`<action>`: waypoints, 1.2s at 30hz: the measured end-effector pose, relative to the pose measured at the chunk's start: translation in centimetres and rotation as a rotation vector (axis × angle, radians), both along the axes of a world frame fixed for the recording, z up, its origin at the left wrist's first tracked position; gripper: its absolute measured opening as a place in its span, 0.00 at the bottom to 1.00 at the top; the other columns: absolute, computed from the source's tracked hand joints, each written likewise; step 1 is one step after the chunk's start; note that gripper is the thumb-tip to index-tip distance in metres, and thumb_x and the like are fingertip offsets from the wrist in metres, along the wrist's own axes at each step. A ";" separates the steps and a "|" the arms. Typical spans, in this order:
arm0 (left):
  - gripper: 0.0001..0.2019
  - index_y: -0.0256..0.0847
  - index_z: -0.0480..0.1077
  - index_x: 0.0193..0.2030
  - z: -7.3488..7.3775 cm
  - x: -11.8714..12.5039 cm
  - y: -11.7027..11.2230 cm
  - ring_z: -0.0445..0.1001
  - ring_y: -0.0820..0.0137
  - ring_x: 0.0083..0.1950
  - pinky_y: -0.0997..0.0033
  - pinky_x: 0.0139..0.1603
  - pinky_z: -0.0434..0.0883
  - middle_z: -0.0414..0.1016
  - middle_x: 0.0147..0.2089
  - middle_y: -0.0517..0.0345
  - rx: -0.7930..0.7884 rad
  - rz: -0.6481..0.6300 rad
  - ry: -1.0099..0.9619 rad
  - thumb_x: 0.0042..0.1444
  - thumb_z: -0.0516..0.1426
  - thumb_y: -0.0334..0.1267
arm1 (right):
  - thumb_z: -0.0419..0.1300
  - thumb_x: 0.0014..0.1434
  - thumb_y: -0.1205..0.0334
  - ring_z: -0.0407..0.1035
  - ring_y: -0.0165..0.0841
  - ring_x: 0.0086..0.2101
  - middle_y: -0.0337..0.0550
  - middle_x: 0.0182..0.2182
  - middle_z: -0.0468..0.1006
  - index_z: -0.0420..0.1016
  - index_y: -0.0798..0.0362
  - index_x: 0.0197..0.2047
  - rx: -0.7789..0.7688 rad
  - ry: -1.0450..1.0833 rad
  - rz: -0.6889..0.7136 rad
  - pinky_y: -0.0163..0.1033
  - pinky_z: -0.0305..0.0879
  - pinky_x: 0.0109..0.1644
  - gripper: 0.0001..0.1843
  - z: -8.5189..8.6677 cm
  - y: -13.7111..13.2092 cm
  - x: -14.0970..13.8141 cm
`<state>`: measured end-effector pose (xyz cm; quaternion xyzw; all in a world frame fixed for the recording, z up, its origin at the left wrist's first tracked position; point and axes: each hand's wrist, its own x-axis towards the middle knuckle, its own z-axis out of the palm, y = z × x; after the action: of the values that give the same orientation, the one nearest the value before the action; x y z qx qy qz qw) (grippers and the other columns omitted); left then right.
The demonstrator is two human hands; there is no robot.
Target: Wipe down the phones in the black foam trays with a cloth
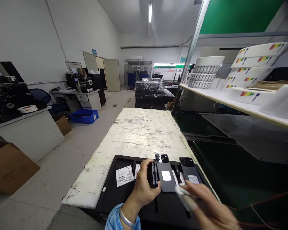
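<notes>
My left hand [144, 188] is closed around two dark phones [154, 174], held upright face to face or back to back, with their port ends towards me. Right beside them, a grey phone [166, 175] with a camera block and a white label leans on the black foam tray [108, 198]. Another grey phone [190, 171], also labelled, lies at the tray's right. My right hand [206, 204] is smeared by motion near these phones. Its fingers are drawn together at something white [181, 190], whose kind I cannot make out.
White printed labels [124, 175] lie at the tray's left. The tray rests on a worn, cream-coloured table [144, 131]. To the right, a shelf [242, 102] carries rolls of labels [254, 64]. Wrapped black stacks [153, 92] stand past the table; a blue bin [85, 116] is on the floor.
</notes>
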<state>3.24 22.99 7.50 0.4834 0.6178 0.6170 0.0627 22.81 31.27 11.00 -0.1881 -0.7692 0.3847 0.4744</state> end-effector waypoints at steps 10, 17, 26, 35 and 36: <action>0.37 0.40 0.54 0.63 -1.0 0.2 0.1 0.69 0.53 0.59 0.53 0.59 0.69 0.67 0.57 0.45 0.040 -0.069 0.048 0.44 0.60 0.29 | 0.63 0.60 0.60 0.75 0.37 0.33 0.43 0.33 0.81 0.81 0.47 0.44 -0.015 -0.029 0.198 0.42 0.72 0.38 0.09 1.7 2.3 -11.6; 0.29 0.43 0.59 0.59 -1.2 0.1 0.3 0.71 0.57 0.55 0.54 0.56 0.71 0.68 0.55 0.49 0.026 0.008 0.038 0.48 0.61 0.34 | 0.59 0.61 0.71 0.73 0.33 0.31 0.40 0.36 0.83 0.76 0.45 0.51 0.265 0.019 0.400 0.38 0.69 0.36 0.17 0.1 -0.3 -7.8; 0.34 0.42 0.58 0.60 -0.8 0.3 0.3 0.70 0.56 0.57 0.54 0.58 0.70 0.68 0.55 0.49 0.058 -0.059 0.071 0.44 0.61 0.31 | 0.61 0.62 0.69 0.73 0.32 0.31 0.39 0.34 0.82 0.79 0.45 0.46 0.156 0.035 0.269 0.37 0.70 0.36 0.12 0.7 1.1 -9.1; 0.35 0.43 0.57 0.62 -1.4 0.2 0.0 0.68 0.55 0.60 0.53 0.62 0.67 0.67 0.58 0.47 0.032 -0.058 0.068 0.45 0.60 0.30 | 0.62 0.62 0.62 0.75 0.36 0.34 0.44 0.35 0.83 0.81 0.49 0.42 0.103 0.016 0.115 0.41 0.72 0.39 0.07 0.2 3.7 -11.1; 0.34 0.43 0.57 0.62 -1.5 0.1 -0.2 0.68 0.55 0.60 0.53 0.63 0.66 0.67 0.58 0.48 0.017 -0.047 0.045 0.46 0.60 0.30 | 0.62 0.62 0.60 0.76 0.37 0.35 0.44 0.35 0.83 0.81 0.50 0.42 0.063 0.010 0.079 0.42 0.72 0.40 0.08 0.1 4.9 -10.8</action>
<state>3.38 22.77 6.03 0.5121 0.6024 0.6094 0.0590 12.01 36.12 11.06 -0.1403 -0.7853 0.3797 0.4684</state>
